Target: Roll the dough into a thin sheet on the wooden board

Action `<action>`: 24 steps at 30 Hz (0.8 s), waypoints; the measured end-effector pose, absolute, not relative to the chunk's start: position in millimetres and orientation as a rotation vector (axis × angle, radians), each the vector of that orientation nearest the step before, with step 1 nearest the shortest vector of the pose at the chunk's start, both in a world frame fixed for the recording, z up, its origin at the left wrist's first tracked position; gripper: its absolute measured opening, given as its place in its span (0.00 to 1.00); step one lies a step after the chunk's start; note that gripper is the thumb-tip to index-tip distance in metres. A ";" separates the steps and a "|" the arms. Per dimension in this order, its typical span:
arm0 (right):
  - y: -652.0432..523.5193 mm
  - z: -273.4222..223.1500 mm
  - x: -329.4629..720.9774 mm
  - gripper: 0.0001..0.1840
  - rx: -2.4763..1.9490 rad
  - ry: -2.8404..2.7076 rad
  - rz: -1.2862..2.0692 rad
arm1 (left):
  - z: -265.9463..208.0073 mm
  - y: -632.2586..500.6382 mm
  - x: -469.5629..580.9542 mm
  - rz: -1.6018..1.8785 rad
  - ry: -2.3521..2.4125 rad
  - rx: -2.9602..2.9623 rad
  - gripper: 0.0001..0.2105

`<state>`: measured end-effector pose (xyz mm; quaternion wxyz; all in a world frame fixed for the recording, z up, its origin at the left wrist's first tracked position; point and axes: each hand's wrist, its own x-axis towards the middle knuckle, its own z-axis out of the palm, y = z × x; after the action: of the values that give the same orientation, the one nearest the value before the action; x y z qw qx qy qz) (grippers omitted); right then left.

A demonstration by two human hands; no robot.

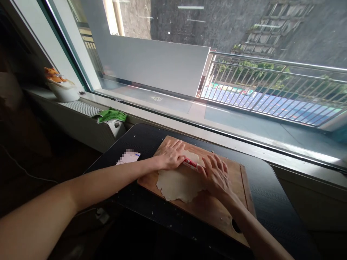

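Note:
A thin, pale sheet of dough [179, 184] with ragged edges lies on a wooden cutting board [211, 213]. Across its upper part runs a slim red-and-white printed roller [191, 164], whose ends are covered by my hands. My left hand [172, 155] rests on the roller's left end, fingers stretched out flat. On the right end lies my right hand [217, 175], palm down with its fingers spread. Neither hand visibly wraps round the roller. The far edge of the dough shows beyond it, between the hands.
The board lies on a dark table [262, 187] beside a large window. Left of the board is a pale printed card or paper [132, 157], partly blurred out. A green cloth [112, 115] hangs over the radiator [81, 107], near a white pot [65, 92] on the sill.

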<state>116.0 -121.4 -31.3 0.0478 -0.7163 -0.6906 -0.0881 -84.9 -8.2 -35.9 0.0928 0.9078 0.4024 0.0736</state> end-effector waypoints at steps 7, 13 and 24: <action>-53.1 -11.1 123.1 0.30 -2.413 -1.797 -0.072 | -9.1 37.8 -37.8 0.206 1.530 2.391 0.30; -87.3 -25.5 121.4 0.30 -2.286 -2.137 -0.053 | -27.2 4.4 -61.1 0.294 1.461 2.532 0.30; -66.0 -12.0 124.4 0.32 -2.400 -2.058 0.034 | -12.2 20.6 -48.0 0.186 1.593 2.410 0.31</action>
<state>124.4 -66.0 -12.0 -0.0101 -0.7590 -0.6510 0.0107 -48.0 20.6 -12.2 0.1228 0.8262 0.5461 0.0638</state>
